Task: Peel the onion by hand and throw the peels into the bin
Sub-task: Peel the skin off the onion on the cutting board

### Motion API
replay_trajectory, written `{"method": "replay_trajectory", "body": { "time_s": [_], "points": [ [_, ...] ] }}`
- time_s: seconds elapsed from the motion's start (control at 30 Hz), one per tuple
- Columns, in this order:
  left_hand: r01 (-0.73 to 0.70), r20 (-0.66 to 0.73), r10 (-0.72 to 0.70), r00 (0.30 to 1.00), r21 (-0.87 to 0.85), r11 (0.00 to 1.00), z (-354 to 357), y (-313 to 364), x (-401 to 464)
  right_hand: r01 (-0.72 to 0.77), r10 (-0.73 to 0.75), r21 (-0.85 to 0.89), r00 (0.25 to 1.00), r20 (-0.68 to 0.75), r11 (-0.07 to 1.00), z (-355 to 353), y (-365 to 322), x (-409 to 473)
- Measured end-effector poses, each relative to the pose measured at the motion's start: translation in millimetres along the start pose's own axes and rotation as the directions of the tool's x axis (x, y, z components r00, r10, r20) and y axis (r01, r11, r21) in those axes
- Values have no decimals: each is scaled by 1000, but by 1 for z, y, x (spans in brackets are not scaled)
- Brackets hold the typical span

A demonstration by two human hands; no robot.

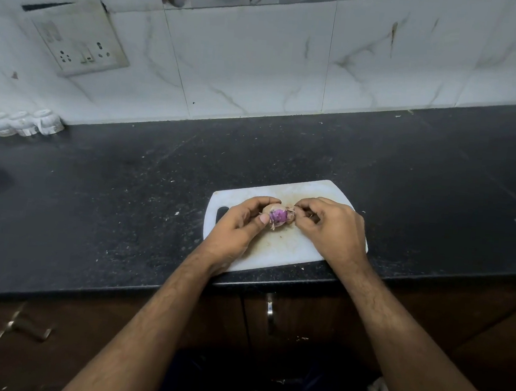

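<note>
A small red onion [278, 216] shows purple flesh where its dry skin is partly off. My left hand [241, 225] grips it from the left, just above a white cutting board [280, 247] near the counter's front edge. My right hand [332, 226] pinches a flap of papery peel [292, 212] at the onion's right side. The fingers hide most of the onion. No bin is in view.
The black stone counter [125, 199] runs left and right of the board. White cups [22, 123] stand at the far left by the tiled wall, under a socket plate [80, 39]. Dark cabinet doors with a metal handle [269, 313] sit below.
</note>
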State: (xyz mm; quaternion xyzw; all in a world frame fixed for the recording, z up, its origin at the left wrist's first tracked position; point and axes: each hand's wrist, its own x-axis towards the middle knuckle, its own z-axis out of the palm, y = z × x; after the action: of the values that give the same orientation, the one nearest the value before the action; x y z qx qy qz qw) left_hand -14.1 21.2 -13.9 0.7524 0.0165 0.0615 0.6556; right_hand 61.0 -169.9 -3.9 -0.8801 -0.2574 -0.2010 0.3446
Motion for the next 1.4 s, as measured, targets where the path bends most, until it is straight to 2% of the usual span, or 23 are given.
{"method": "replay_trajectory", "body": {
  "time_s": [0.1,0.17,0.37,0.5,0.67,1.03,1.27,1.4],
  "points": [
    [-4,-9,4,1000,-41,999,-1,-2,0,-115,118,-37,989,86,993,0,1,3],
    [-17,-27,16,1000,-47,999,-2,-3,0,-125,131,-57,984,122,991,-1,-1,3],
    [-72,-43,72,997,-2,997,2,-1,-3,71,-51,-89,977,207,994,-1,-8,-2],
    [-105,-32,106,994,29,994,3,1,-5,127,-131,30,971,199,991,-3,-6,-5],
    [-110,-18,113,993,116,987,4,3,-5,70,-97,141,976,196,988,-2,1,-1],
    [-117,-3,119,993,146,982,1,-4,-3,77,-108,176,979,174,981,4,8,2],
    [-99,11,98,995,119,988,2,-4,-3,52,-69,119,988,138,991,0,2,-1],
    [-102,31,100,994,81,991,2,0,-6,-18,3,103,990,143,994,-1,0,0]
  ]
}}
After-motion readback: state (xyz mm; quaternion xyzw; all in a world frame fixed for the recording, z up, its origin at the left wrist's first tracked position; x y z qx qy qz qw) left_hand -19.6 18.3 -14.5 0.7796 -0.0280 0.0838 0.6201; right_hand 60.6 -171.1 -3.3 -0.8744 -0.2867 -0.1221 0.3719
